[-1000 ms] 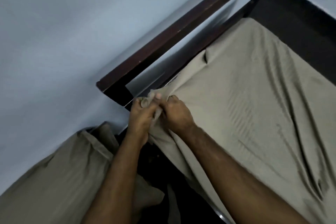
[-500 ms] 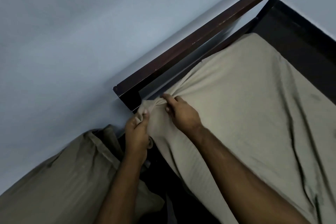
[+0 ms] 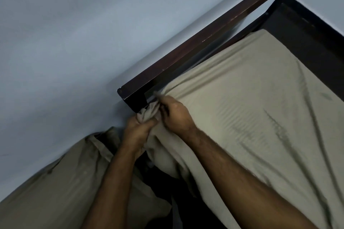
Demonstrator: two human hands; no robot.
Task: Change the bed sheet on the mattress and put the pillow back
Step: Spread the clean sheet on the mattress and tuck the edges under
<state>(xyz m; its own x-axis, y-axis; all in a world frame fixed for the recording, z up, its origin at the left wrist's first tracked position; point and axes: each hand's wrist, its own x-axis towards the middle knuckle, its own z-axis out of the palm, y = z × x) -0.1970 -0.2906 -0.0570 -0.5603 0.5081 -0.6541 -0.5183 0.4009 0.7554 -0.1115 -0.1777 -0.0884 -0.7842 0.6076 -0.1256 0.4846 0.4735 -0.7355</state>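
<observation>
The bed sheet (image 3: 251, 117) is a plain beige cloth with a dull, soft look, and it lies spread over the mattress, which it hides completely. On its surface there are many shallow wrinkles – long ones that run toward the near corner, and a patch of fine parallel ripples in the middle. At that corner, just beside the end of the dark wooden headboard (image 3: 210, 39), the cloth is gathered into a tight bunch. The left hand (image 3: 137, 132) is closed as a fist around this bunch, and the right hand (image 3: 176, 115) pinches the sheet right next to it (the two hands touch each other). Below the hands the sheet hangs down the side of the bed in loose folds. A beige pillow (image 3: 61, 188) lies low at the left – against the pale blue wall (image 3: 74, 33).
</observation>
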